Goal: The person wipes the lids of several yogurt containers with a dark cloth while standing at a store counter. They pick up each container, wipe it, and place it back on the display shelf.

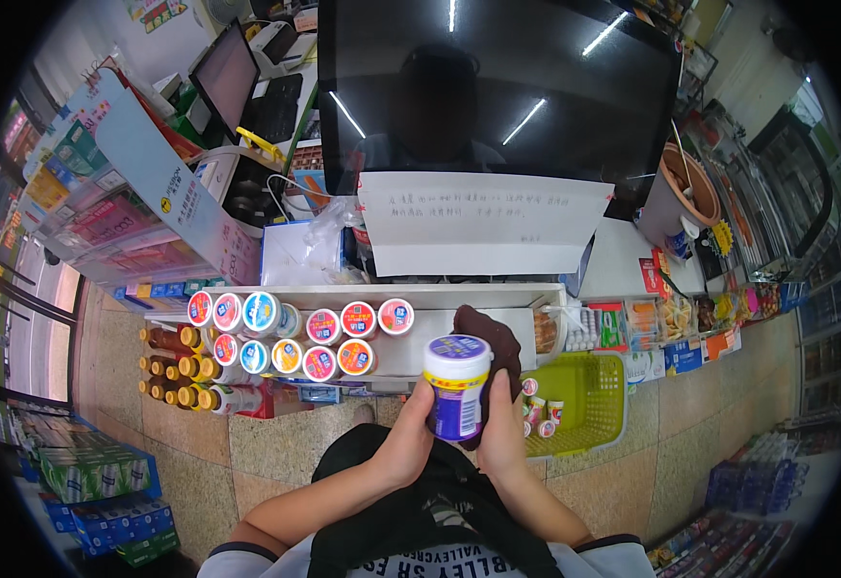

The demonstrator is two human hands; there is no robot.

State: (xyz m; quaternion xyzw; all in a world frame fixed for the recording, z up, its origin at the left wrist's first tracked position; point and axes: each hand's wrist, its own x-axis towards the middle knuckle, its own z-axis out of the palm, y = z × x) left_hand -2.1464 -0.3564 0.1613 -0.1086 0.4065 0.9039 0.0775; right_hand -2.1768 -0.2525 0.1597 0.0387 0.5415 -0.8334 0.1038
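My left hand (415, 433) holds a purple plastic tub with a white lid (456, 386) upright in front of my body. On the tub's right side, my right hand (501, 433) grips a dark brown cloth (489, 329), which lies against the tub and partly behind it. Beyond them, a white shelf (420, 339) carries two uneven rows of round tubs with white, red, orange and blue lids (321, 326) on its left part. A green plastic basket (587, 441) with several small tubs inside (555, 410) stands below the shelf's right end.
A large dark monitor (500, 94) with a handwritten paper sheet (485, 224) stands behind the shelf. Bottles with yellow caps (189, 367) stand at the left. Snack packets (641, 321) and a brown bucket (680, 191) are at the right; a display box (167, 180) rises at the left.
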